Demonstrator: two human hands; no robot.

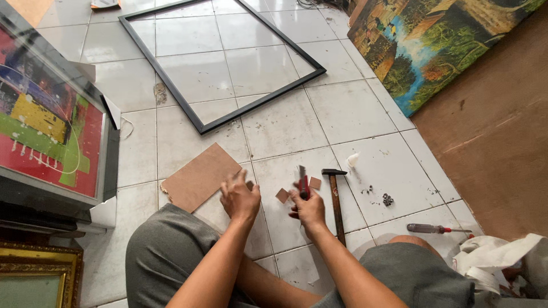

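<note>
I sit on a white tiled floor with my knees apart. My right hand (308, 208) grips a red utility knife (303, 183), its blade end pointing away from me. My left hand (240, 198) rests with fingers curled on the near corner of a brown cardboard sheet (200, 177). Two small cut cardboard pieces (282, 195) lie on the tile beside the knife. A hammer (335, 199) with a wooden handle lies just right of my right hand.
An empty black picture frame (197, 117) lies flat ahead. A framed abstract painting (48, 128) leans at left above a gold frame (40, 268). A landscape painting (434, 51) and brown board (496, 137) sit at right. A screwdriver (436, 229), small metal fittings (387, 199) and white cloth (496, 259) lie at right.
</note>
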